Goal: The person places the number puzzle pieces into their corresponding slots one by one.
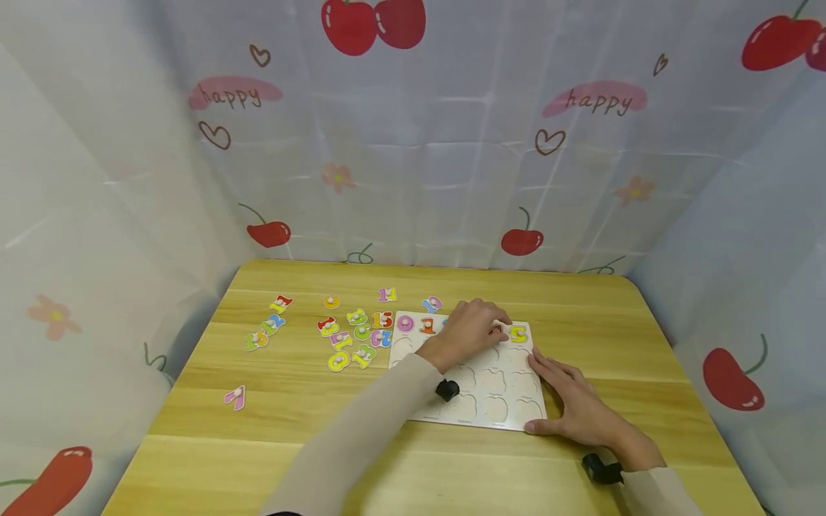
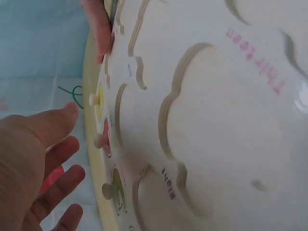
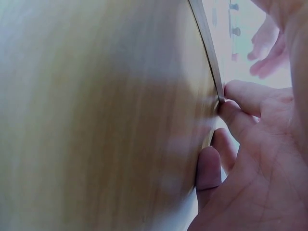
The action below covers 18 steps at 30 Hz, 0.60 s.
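A white number puzzle board [image 1: 495,383] lies on the table, with shaped recesses and a top row of knobbed number pieces. My left hand [image 1: 470,330] reaches over that row near the yellow five [image 1: 518,334]. In the left wrist view, its fingers [image 2: 65,149] are spread beside the knobs of yellow, red and green pieces, holding nothing. Parts of the row are hidden beneath the hand. My right hand [image 1: 577,405] rests against the board's right edge, thumb by the lower corner and fingers higher up. The right wrist view shows its relaxed fingertips [image 3: 238,120] touching the edge.
Several loose number pieces cluster left of the board, among them a red fifteen [image 1: 382,320]. A purple seven [image 1: 236,398] lies alone nearer the front left. A blue and pink ten [image 1: 432,304] sits just behind the board. Printed curtains [image 1: 426,215] enclose the table [image 1: 310,459].
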Available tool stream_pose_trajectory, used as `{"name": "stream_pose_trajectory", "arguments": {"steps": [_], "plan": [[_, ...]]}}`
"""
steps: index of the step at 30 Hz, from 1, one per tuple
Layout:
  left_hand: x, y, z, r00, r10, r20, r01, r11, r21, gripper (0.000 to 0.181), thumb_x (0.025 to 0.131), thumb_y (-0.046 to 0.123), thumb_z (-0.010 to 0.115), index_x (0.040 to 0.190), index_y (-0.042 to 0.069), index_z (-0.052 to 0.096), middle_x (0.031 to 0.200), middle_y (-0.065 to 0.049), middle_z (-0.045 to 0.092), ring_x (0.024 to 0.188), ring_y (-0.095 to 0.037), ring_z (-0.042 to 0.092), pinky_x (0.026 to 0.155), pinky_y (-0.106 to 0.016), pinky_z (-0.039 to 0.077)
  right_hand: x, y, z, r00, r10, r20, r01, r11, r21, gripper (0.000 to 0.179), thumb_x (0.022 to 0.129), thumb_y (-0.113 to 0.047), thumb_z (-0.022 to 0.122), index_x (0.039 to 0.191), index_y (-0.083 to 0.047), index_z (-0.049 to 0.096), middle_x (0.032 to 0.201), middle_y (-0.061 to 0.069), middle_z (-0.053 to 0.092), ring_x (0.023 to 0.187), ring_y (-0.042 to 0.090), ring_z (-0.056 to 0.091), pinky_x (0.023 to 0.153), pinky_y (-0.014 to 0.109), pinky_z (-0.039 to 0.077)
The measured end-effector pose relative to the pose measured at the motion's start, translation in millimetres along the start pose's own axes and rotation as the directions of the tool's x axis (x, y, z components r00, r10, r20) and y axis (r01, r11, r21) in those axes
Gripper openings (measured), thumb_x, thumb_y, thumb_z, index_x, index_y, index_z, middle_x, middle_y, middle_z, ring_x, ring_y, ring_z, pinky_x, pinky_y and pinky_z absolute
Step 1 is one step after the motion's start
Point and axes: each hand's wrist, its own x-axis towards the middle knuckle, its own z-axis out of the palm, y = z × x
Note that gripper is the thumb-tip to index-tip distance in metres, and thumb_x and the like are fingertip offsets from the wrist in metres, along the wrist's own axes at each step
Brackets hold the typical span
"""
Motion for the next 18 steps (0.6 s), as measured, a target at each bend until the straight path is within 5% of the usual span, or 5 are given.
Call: {"name": "stream_pose_trajectory", "arguments": {"steps": [10, 18], "plan": [[-27.6, -26.4, -37.2, 0.996, -0.061, -0.066, 0.058, 0.997, -0.042, 0.03, 0.112, 0.041, 0.082, 0.138, 0.026, 0.086, 0.141, 0.006, 0.084, 0.137, -0.021, 0.075, 0.117, -0.047, 0.058, -1.0, -0.6, -1.8, 1.0, 0.01, 0.006, -0.01, 1.0, 0.005, 0.129, 0.082, -0.06, 0.104, 0.181, -0.008, 0.041, 0.191, 0.021, 0.034, 0.161, 0.06, 0.037, 0.119, 0.089, 0.035], [-57.9, -61.8, -58.1, 0.982, -0.138, -0.126, 0.124, 0.986, -0.112, 0.03, 0.112, 0.04, 0.082, 0.136, 0.022, 0.086, 0.138, 0.003, 0.083, 0.135, -0.024, 0.075, 0.118, -0.053, 0.056, 0.3, -0.2, -3.0, 1.0, 0.005, 0.006, -0.005, 1.0, 0.017, 0.129, 0.081, -0.059, 0.104, 0.181, -0.008, 0.041, 0.191, 0.02, 0.033, 0.161, 0.059, 0.036, 0.119, 0.088, 0.033]]}}
